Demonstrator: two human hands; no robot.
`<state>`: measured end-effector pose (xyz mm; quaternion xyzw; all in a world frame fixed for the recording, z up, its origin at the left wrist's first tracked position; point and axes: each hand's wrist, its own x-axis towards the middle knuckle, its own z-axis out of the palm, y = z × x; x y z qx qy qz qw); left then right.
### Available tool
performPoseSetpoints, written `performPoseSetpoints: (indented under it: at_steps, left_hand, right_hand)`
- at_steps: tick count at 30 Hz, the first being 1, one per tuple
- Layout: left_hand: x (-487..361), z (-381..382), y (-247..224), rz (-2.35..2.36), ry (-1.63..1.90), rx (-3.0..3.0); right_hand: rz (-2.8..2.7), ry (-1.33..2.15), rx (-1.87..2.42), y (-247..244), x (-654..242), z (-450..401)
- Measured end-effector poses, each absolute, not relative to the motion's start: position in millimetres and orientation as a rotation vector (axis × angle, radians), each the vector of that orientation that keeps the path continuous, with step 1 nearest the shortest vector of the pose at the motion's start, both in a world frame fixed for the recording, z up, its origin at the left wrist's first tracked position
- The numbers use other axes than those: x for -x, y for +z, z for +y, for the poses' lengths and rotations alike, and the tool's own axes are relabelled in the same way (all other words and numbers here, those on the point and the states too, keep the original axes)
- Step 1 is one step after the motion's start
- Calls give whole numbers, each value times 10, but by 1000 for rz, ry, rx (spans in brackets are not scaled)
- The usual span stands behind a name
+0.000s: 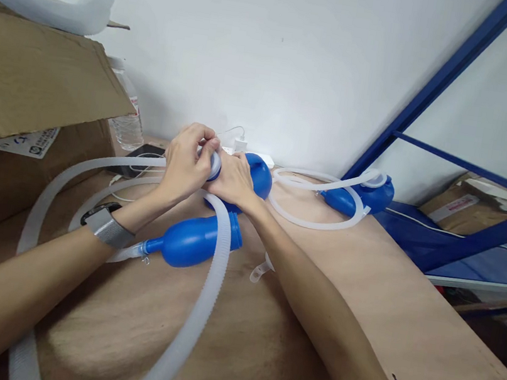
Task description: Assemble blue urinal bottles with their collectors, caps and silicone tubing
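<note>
Pinching white ring point(215, 163) in left hand point(189, 160), right hand point(236, 181) gripping blue bottle point(262, 180), both mid-frame; probably working ring at bottle's mouth. Next move likely calling for steady bottle, firm pinch. Hose point(44, 203) looping at left.

Left hand point(186, 159) with curled fingers point(202, 130) close beside the right hand point(234, 181), both forearms point(47, 277) outstretched.

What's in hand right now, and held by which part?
The round blue container: left hand at its pale-ringed end, right hand gripping just beside that.
</note>
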<state>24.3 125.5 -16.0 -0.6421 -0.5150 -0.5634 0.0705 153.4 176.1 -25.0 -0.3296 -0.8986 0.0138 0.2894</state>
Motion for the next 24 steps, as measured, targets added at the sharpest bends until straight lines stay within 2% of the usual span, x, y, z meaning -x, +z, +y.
performPoseSetpoints:
  at_steps: [5, 18, 21, 24]
  left_hand:
    - [-193, 1328, -289, -1356, -1698, 1898]
    - [-162, 1284, -225, -1377, -1617, 1948]
    - [-80, 1269, -34, -1557, -1470, 2092]
    - [39, 1205, 267, -1779, -1167, 2393]
  right_hand:
    - [-2411, 36, 878, -277, -1521, 1765]
    - [-2412, 64, 894, -246, -1506, 1741]
    - [-2423, 80, 895, -233, -1501, 1755]
    - [-2450, 137, 871, -192, -1529, 1751]
